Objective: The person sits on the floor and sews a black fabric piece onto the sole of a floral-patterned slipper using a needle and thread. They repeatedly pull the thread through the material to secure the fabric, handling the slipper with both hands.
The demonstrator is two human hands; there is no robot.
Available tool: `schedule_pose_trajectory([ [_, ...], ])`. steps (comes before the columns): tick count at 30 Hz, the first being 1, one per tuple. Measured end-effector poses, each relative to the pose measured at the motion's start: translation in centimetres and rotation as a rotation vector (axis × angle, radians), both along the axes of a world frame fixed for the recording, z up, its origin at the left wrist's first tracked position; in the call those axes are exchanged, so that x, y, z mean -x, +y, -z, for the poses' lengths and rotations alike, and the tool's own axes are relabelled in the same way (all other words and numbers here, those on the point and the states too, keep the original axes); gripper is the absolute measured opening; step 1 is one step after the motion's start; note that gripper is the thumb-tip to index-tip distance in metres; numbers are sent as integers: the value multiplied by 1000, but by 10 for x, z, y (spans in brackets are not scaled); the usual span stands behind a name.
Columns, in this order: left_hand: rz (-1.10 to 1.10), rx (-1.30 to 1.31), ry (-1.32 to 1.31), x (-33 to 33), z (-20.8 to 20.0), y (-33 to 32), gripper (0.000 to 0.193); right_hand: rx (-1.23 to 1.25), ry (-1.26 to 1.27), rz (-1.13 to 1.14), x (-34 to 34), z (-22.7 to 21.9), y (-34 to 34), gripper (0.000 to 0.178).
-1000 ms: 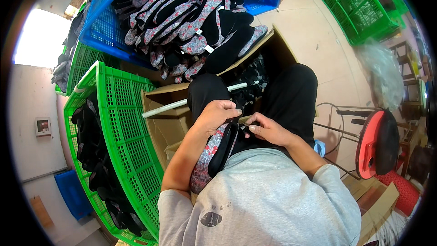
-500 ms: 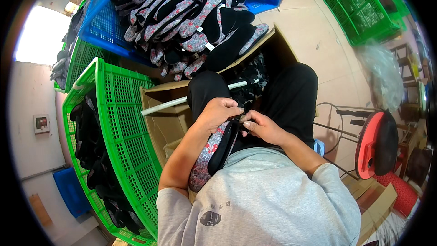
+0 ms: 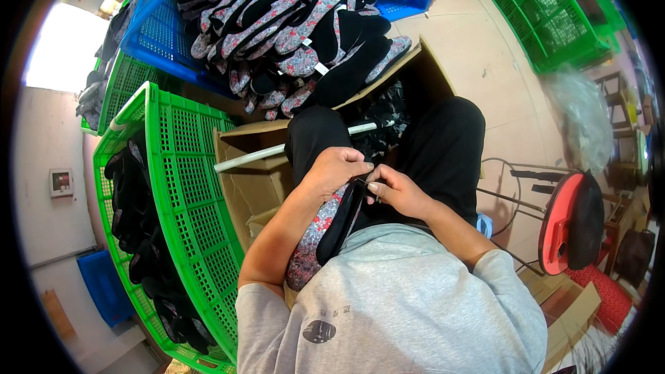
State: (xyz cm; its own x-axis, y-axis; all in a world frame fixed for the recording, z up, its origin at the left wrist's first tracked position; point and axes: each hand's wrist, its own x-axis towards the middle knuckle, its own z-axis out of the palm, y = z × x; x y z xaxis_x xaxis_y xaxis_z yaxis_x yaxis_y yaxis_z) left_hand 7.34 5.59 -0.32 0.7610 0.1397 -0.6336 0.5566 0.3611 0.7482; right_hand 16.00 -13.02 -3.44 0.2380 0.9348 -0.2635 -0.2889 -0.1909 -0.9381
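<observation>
A slipper [image 3: 316,246] with a grey-and-red floral outside and a black inside lies lengthwise against my left forearm, its near end on my grey shirt. My left hand [image 3: 332,172] grips the slipper's far end, thumb and fingers pinched together. Right beside it, my right hand [image 3: 395,190] is closed in a pinch at the same end, the fingertips of both hands nearly meeting. Something thin and dark seems to be between the right fingertips, too small to make out. Past my knees, a large heap of similar floral and black slippers [image 3: 298,34] spills from a blue crate [image 3: 156,41].
An open cardboard box [image 3: 263,187] stands between my legs, with a white rod [image 3: 260,157] across it and dark patterned cloth inside. A green crate [image 3: 197,215] of black items stands at my left. To the right are a red-and-black round stool [image 3: 561,221] and another green crate [image 3: 533,14].
Both hands keep nearly the same place on the slipper, with only a slight shift of the right fingertips. The whole view has tilted a little.
</observation>
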Motion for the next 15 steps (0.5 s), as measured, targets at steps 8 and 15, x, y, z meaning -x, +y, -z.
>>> schedule_pose_trajectory([
  [8,12,-42,5,0,6,1,9,18,84,-12,-1,3,2,15],
  [15,18,-84,9,0,13,1,9,-5,213,-16,-2,4,2,14],
])
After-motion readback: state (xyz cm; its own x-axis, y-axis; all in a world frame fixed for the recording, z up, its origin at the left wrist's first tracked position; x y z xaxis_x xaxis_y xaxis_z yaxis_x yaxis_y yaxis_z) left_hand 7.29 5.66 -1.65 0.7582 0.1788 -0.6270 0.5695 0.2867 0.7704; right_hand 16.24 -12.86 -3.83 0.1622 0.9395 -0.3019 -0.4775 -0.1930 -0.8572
